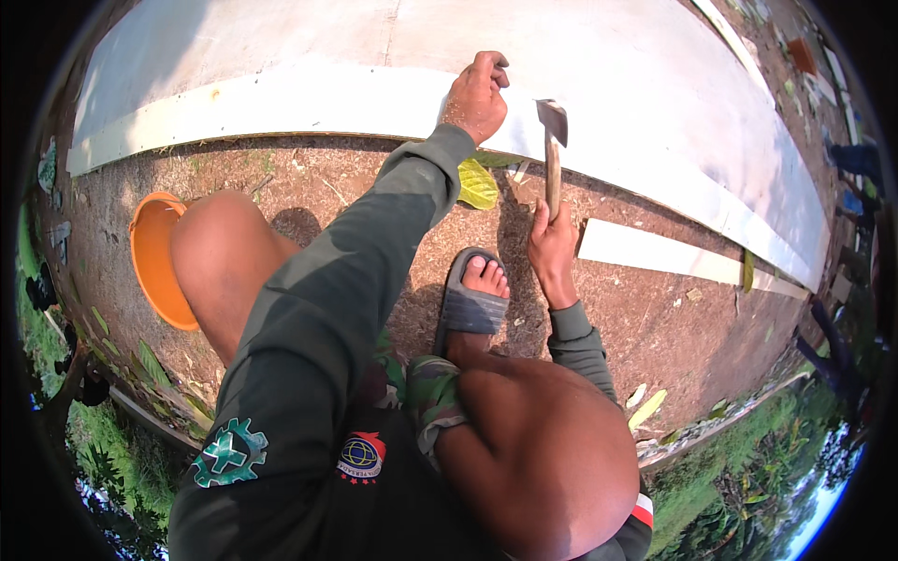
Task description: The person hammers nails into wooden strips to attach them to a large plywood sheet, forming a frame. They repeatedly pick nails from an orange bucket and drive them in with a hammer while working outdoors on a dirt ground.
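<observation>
Squatting at a white board's near edge, hatchet raised.

Left hand [477, 93] curled, fingertips pinching something unseen on the long white board [309, 103]; right hand [552, 248] closed round the hatchet [552, 154] handle, head just above the board edge. Bare dirt right of it, one loose white strip [655, 252] lying there. One orange bucket [154, 257] far left, one yellow leaf [477, 184], one sandalled foot [472, 299] near.

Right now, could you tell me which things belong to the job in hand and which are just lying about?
In use:
left hand pinching something small on the white board
right hand gripping the hammer

Lying about:
orange bucket
white strip
yellow leaf
</observation>
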Tool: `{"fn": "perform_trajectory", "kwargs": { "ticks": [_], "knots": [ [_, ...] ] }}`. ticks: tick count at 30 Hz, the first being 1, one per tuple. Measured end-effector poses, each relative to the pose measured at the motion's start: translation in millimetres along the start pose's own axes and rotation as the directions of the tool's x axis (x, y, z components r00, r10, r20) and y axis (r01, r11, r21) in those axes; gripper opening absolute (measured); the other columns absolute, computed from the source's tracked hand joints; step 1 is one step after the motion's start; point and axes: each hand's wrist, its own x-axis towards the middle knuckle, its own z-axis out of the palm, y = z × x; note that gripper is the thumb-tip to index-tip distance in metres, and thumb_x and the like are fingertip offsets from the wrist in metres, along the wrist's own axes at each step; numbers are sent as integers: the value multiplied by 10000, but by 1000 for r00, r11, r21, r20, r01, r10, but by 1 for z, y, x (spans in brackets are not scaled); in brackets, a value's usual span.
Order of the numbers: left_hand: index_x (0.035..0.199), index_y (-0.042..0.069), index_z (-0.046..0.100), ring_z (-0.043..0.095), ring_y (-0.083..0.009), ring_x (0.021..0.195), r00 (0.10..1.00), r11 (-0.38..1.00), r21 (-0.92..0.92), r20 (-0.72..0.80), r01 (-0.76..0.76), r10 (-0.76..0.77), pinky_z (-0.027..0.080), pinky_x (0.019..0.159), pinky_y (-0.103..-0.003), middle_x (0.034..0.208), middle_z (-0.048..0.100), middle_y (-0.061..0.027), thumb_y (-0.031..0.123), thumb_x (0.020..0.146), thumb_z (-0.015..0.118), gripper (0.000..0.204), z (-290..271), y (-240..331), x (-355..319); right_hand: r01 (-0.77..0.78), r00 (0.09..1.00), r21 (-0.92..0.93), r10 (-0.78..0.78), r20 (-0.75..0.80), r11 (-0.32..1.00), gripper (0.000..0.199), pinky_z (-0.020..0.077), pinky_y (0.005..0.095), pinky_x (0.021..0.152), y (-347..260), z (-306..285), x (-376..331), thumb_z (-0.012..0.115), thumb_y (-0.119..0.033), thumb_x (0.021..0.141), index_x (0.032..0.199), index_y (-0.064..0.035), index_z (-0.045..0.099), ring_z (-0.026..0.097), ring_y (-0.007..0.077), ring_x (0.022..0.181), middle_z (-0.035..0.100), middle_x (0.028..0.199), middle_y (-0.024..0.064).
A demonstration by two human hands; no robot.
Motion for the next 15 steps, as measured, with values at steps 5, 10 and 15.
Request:
{"fn": "perform_trajectory", "kwargs": {
  "ticks": [5,10,15],
  "knots": [
    [1207,66,479,654,-266,846,1000,1000,3,1,18,-18,527,780,-382,935,651,-126,-72,892,451,345,-1,4,2,194,926,236,-98,-364,952,413,393,338,463,-19,-24,-6,508,-396,1050,907,-10,539,516,153,491,503,566,107],
    [1201,68,486,663,-267,834,1000,1000,21,-22,15,-15,526,769,-383,919,657,-131,-68,890,448,342,-9,-6,-1,-23,1000,-7,23,-18,1000,366,386,372,448,-16,-14,12,511,-343,1057,894,-16,522,520,189,462,518,567,141],
    [1197,69,471,664,-278,817,1000,999,-34,-11,2,-2,523,758,-390,905,669,-121,-64,890,455,335,6,9,2,388,861,228,-262,-436,893,452,378,327,441,7,-25,-13,466,-432,1059,881,-20,513,494,136,475,500,563,33]
  ]
}}
